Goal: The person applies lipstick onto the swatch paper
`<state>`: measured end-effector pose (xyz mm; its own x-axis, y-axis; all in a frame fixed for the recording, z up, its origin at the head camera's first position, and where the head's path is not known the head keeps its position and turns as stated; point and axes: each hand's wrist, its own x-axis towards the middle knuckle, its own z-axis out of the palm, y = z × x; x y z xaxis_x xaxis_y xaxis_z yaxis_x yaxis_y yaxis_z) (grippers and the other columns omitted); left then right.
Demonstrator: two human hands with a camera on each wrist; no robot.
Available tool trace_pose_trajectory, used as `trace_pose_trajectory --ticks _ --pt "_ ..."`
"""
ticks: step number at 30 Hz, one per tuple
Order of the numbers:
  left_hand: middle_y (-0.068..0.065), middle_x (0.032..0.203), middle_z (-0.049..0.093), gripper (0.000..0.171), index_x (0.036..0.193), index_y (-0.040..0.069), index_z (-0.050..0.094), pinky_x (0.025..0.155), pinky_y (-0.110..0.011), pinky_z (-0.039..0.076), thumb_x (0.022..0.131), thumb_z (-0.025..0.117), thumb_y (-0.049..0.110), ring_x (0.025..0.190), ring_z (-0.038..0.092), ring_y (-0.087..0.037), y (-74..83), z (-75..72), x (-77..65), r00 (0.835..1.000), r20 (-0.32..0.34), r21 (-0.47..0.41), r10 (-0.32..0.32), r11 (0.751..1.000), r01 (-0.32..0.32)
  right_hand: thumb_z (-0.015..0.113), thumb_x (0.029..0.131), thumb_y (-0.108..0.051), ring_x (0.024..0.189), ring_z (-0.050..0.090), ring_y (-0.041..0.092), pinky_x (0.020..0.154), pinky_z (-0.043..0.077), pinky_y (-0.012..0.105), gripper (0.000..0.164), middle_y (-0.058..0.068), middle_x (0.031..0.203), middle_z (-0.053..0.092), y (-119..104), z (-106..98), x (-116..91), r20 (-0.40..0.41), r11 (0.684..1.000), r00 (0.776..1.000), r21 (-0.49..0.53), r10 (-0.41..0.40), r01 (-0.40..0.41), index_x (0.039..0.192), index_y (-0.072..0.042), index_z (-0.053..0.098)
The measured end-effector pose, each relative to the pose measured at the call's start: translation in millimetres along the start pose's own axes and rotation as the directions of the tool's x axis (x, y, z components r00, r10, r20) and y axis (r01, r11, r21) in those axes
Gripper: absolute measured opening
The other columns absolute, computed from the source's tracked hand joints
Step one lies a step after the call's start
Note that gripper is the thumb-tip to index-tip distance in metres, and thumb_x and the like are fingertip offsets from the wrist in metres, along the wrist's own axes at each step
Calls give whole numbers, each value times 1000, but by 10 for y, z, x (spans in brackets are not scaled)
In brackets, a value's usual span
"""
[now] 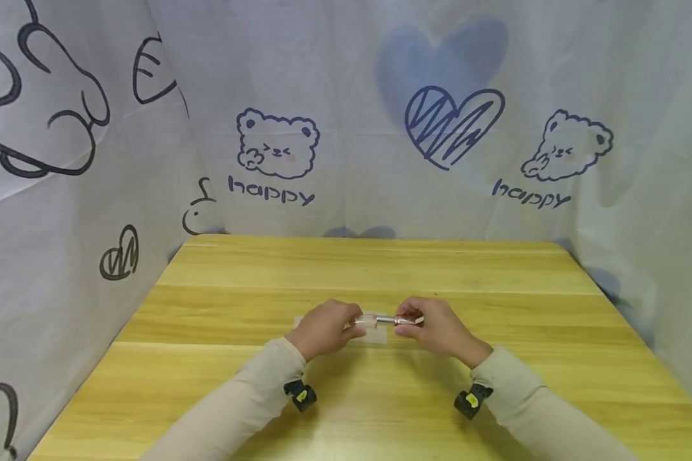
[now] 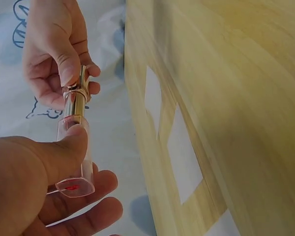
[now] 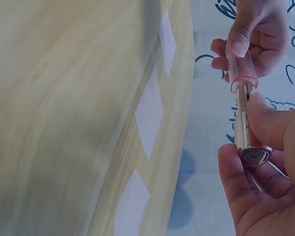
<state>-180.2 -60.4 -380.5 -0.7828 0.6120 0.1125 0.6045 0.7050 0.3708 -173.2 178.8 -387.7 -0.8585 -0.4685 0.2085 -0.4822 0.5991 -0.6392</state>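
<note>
A lipstick is held between the two hands, above the table. My left hand (image 1: 325, 328) pinches its clear, pink-tinted cap (image 2: 83, 169) between thumb and fingers; a red smear shows at the cap's closed end. My right hand (image 1: 438, 325) grips the lipstick's shiny gold base (image 3: 255, 156), thumb on one side and fingers on the other. Between the hands, the bare metal inner tube (image 1: 386, 320) shows, its far end at the cap's mouth. Cap and tube are in one line, lying level in the head view.
White paper pieces (image 3: 150, 113) lie in a row on the wooden table (image 1: 380, 410), beneath and beyond the hands. White cloth (image 1: 346, 77) with drawn hearts and bears hangs behind the table and along both sides. Each wrist wears a small black camera (image 1: 301, 395).
</note>
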Motion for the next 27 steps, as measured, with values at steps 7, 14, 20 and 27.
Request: trace_pose_trajectory --ticks 7,14,20,27 --pt "-9 96 70 27 110 4 66 73 -35 54 93 68 25 85 66 -21 -45 7 -64 1000 0 -10 -31 999 31 74 87 -11 84 65 14 69 54 23 15 -1 90 66 24 -2 -29 -5 1000 1000 17 14 -14 99 -7 67" --pt "-6 94 62 28 107 5 68 71 -36 51 91 70 27 82 59 -20 -67 -13 -73 998 -47 -2 -36 999 36 77 84 -12 80 61 13 65 53 26 17 -4 88 65 56 -73 -61 -75 1000 997 -20 14 -15 98 -9 69" --pt "-6 92 56 26 107 6 69 72 -38 47 89 73 25 84 51 -21 -91 1 -103 995 -90 -24 -50 999 48 78 83 -15 72 54 10 61 48 27 17 -7 83 60 98 -101 -93 -110 999 994 -52 0 -6 96 -12 69" --pt "-6 90 57 25 106 5 69 73 -37 49 88 74 21 86 54 -22 -124 23 -134 993 -113 -40 -28 999 23 77 84 -14 63 52 11 53 45 26 17 -4 80 61 123 -128 -136 -101 998 993 -12 61 -63 98 -9 68"
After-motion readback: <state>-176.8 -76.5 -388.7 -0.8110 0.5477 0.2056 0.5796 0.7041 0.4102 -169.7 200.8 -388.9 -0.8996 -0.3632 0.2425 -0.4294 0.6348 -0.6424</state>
